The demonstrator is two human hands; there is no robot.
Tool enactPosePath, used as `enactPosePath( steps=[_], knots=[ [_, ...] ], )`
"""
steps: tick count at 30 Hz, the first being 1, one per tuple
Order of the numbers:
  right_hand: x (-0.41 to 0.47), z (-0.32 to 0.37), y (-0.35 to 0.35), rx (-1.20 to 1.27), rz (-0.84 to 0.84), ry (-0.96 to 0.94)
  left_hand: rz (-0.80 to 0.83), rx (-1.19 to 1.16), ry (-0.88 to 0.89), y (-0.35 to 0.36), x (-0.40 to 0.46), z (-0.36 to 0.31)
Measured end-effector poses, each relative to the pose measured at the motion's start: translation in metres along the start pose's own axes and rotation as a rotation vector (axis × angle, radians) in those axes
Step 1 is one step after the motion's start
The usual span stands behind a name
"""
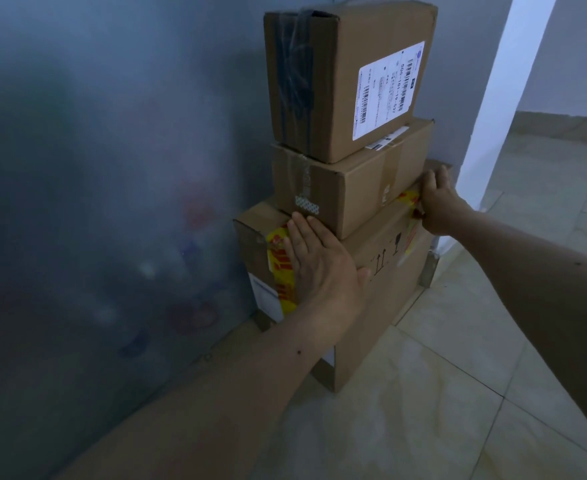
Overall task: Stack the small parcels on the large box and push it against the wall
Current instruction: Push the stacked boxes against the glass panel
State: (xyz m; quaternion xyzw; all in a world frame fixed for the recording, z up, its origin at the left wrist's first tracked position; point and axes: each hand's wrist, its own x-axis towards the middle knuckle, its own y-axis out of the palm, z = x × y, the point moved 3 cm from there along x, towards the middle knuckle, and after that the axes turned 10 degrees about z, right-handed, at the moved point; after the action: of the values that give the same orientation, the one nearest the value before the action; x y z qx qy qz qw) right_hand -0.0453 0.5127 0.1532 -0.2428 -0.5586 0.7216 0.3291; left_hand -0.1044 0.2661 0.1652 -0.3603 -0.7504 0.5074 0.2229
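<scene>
A large cardboard box [382, 289] with yellow tape stands on the tiled floor, close against a frosted grey wall panel [112, 168]. Two smaller parcels are stacked on it: a middle parcel [354, 192] and a top parcel [340, 74] bearing a white shipping label. My left hand [320, 268] lies flat, fingers together, on the large box's near top corner, over the yellow tape. My right hand [437, 202] presses on the box's far top edge, fingers curled over it beside the middle parcel.
Pale floor tiles [475, 375] stretch to the right and front. A white pillar [493, 98] rises just behind the stack on the right. Blurred coloured shapes show through the frosted panel on the left.
</scene>
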Motion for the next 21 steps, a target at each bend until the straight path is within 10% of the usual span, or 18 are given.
enactPosePath(
  steps=[21],
  knots=[
    [-0.036,0.005,-0.041,0.006,0.083,0.110,0.209,-0.090,-0.029,-0.012,0.002,0.001]
  ],
)
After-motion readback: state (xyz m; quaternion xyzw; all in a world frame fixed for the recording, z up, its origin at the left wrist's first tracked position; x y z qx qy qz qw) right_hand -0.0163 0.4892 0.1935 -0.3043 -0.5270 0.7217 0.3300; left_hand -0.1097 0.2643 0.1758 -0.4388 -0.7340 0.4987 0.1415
